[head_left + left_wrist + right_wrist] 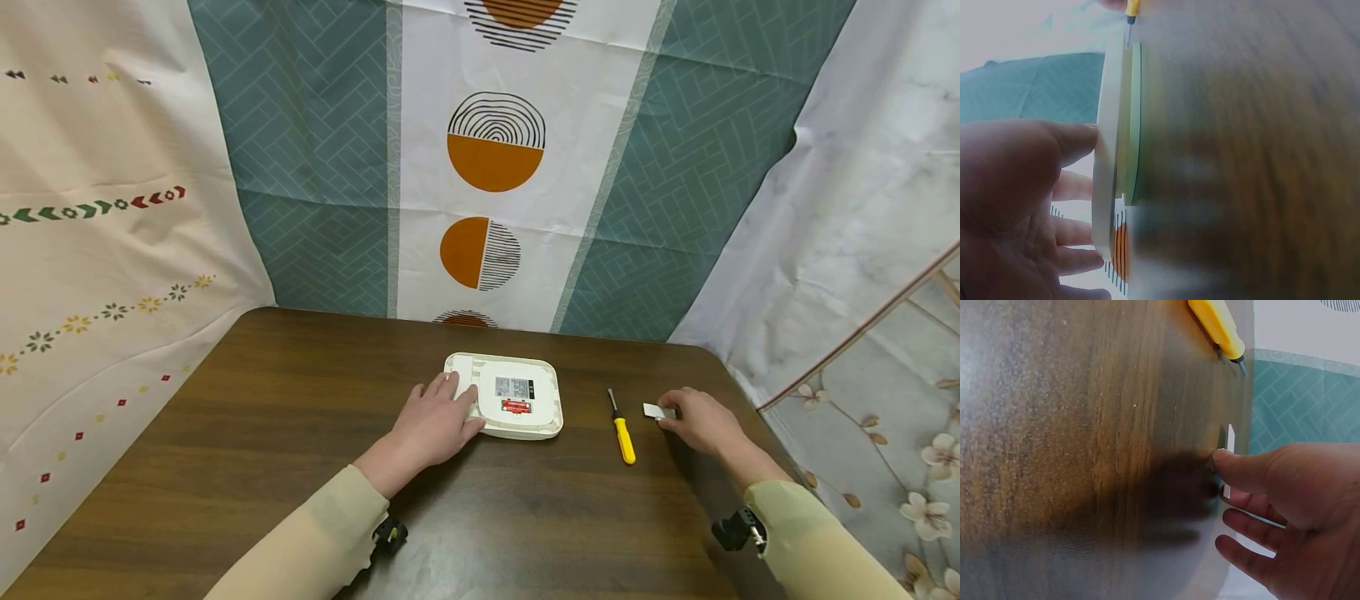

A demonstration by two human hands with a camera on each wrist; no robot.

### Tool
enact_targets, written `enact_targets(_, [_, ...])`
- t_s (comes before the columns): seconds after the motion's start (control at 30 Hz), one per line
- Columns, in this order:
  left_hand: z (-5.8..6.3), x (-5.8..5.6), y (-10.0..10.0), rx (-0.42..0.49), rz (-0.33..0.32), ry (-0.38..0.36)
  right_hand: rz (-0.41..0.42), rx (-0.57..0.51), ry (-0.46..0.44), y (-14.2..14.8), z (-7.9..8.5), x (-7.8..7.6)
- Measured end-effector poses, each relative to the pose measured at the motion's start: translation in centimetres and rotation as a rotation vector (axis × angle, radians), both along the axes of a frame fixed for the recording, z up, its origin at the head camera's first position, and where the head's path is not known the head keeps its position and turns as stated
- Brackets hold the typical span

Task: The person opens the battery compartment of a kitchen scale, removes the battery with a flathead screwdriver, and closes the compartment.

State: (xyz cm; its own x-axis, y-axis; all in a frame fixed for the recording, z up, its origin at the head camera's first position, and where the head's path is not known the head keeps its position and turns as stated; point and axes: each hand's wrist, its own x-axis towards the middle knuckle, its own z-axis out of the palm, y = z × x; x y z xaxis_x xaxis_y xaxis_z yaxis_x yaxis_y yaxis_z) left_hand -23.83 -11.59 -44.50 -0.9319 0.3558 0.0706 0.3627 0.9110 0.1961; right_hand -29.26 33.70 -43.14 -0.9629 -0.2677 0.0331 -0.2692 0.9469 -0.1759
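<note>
My left hand (437, 423) rests on the left side of a white, rounded square device (546, 393), its fingers spread over the edge. The device lies flat with a grey printed label (513, 387) and a red label (516, 407) facing up. In the left wrist view the thumb and fingertips touch the device's pale rim (1106, 162). Off to the right, my right hand (701, 419) pinches a small flat white piece (654, 411) between thumb and index finger, just above the table. The right wrist view shows this white piece (1230, 437) edge-on, partly hidden by the thumb.
Between the device and my right hand lies a screwdriver (624, 438) with a yellow handle, its tip toward the back. The brown wooden table (300, 400) ends at a hanging patterned cloth (322, 208) behind. More cloth hangs on both sides.
</note>
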Motion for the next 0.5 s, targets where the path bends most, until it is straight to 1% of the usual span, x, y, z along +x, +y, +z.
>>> enact_targets(0.27, [0.09, 0.03, -0.04, -0.001, -0.002, 0.004, 0.013, 0.002, -0.013, -0.03, 0.2, -0.11])
enact_targets(0.4, [0.13, 0.09, -0.1, 0.003, -0.004, 0.01, 0.013, 0.003, -0.016, -0.13, 0.27, 0.16])
enact_targets(0.5, [0.11, 0.08, -0.09, 0.004, -0.005, 0.011, 0.015, 0.001, 0.0, -0.35, 0.41, 0.55])
